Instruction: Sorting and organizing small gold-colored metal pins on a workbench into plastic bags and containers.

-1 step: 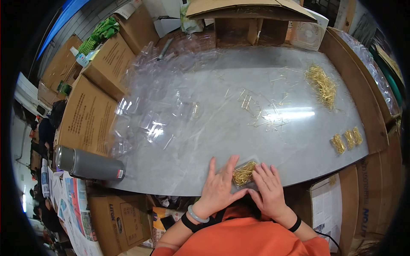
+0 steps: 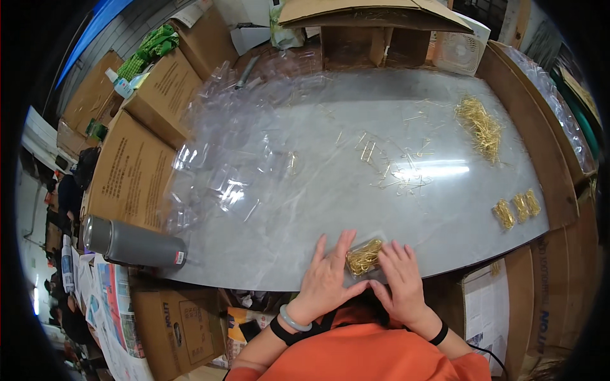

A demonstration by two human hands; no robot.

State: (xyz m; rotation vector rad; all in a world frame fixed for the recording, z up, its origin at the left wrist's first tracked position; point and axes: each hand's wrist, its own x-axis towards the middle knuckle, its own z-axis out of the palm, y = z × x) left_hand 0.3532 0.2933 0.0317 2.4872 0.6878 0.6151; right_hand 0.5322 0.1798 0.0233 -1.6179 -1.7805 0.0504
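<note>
A small clear plastic box [image 2: 354, 275] filled with gold wire hooks [image 2: 364, 256] lies at the table's near edge, between my hands. My left hand [image 2: 323, 277] is along its left side, fingers stretched out and apart, index finger beside the box. On its right side my right hand [image 2: 400, 279] has its fingers extended, the fingertips at or very near the box's edge. My two thumbs point toward each other just below it. Neither hand wraps round the box. Whether the right fingertips touch it is hard to tell.
Loose hooks [image 2: 406, 171] lie mid-table, with a gold heap [image 2: 480, 129] at the far right. Several filled packs [image 2: 520, 206] sit at the right edge. Clear plastic boxes [image 2: 232, 184] cover the left side. A grey bottle [image 2: 136, 242] lies near left. Cardboard boxes [image 2: 130, 174] border the table.
My right fingers have shifted very slightly to the right, away from the gold hooks. The left hand and the box look almost unmoved.
</note>
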